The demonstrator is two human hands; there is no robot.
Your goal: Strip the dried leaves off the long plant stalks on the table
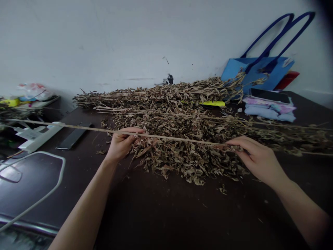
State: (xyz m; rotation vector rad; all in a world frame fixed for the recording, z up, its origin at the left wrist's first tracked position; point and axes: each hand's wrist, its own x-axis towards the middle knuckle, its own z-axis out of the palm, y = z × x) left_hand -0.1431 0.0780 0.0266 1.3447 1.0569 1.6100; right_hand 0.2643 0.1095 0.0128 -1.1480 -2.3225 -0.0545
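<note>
A long, thin dried plant stem [179, 139] stretches across the view between my hands, mostly bare of leaves. My left hand [124, 140] pinches it near the middle, and the stem runs on past it toward the far left. Over on the right, my right hand [253, 156] is closed around the stem where some curled leaves show. Beneath the stem lies a heap of dry brown leaves [179, 159]. Behind that heap, a bundle of dried leafy stalks [166, 92] is laid along the wall.
A blue bag [236, 69] with dark handles stands back right, near a phone [269, 95] on folded cloth [270, 111]. At left are a white power strip [43, 137], a dark flat object [74, 136] and a looping white cable [62, 170]. More leafy stalks [288, 137] extend rightward across the dark table [166, 215].
</note>
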